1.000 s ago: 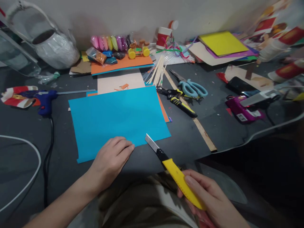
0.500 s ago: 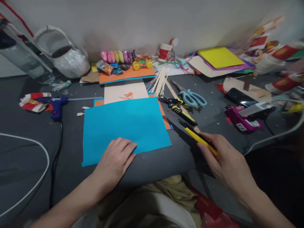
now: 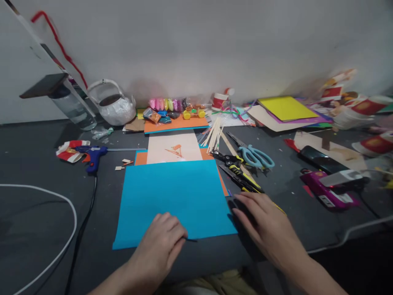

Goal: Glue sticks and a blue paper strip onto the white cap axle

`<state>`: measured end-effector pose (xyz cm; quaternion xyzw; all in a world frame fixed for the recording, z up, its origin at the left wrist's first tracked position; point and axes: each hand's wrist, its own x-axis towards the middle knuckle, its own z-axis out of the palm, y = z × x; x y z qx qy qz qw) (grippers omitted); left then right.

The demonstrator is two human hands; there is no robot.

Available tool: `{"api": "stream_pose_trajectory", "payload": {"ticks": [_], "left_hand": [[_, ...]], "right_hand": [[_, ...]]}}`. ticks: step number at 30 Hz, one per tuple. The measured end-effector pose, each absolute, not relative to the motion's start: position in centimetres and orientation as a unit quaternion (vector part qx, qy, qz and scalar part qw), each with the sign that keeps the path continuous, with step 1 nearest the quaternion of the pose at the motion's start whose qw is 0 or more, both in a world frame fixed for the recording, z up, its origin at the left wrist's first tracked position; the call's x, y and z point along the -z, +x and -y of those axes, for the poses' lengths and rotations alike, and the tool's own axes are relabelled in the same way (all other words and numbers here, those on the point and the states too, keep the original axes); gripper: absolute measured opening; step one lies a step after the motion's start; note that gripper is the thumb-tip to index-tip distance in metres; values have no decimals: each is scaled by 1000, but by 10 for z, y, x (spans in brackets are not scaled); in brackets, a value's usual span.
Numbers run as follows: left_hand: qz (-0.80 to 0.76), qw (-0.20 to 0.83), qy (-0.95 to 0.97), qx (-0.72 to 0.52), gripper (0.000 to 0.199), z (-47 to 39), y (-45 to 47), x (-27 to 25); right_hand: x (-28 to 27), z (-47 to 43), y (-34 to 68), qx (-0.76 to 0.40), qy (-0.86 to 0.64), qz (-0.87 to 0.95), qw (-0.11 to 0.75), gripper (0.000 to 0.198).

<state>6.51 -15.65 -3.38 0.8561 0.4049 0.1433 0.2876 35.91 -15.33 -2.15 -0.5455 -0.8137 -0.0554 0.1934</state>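
A large blue paper sheet (image 3: 175, 192) lies on the dark table in front of me. My left hand (image 3: 166, 241) rests on its near edge with the fingers curled. A thin dark stick (image 3: 190, 240) pokes out between thumb and forefinger; the rest of it is hidden. Just off the sheet's right edge is my right hand (image 3: 264, 217), its thumb and fingers apart with nothing seen between them. Beyond that hand lies a yellow and black cutter (image 3: 241, 182), partly covered by it, alongside black and yellow pliers (image 3: 245, 174).
Light-blue scissors (image 3: 256, 156) and wooden sticks (image 3: 213, 133) lie behind the pliers. To the left is a blue glue gun (image 3: 96, 157) with a black cord. A purple device (image 3: 327, 190) sits at right. Yellow sheets (image 3: 287, 108) and a silver basket (image 3: 118, 110) stand along the wall.
My right hand has let go of the yellow cutter, which now lies by the pliers, and moved left toward the sheet. A dark stick now shows in my left hand. The view has tilted up.
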Motion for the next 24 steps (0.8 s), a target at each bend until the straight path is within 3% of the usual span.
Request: {"api": "stream_pose_trajectory", "payload": {"ticks": [6,12,14,18,24], "left_hand": [[-398,341,824,-216,15,169,65,29],[-502,306,760,-279,16,173,36,23],[-511,253,775,-271,17,175,28,23],[-482,151,822,-265,20,181,15,24],[-516,86,803,-285,23,182,-10,21]], "right_hand": [[10,141,328,3,-487,858,161,36],[15,173,308,-37,-313,946,80,88],[26,185,301,-32,-310,946,90,82],[39,201,301,14,-331,932,151,38],[26,215,316,32,-296,940,168,40]]}}
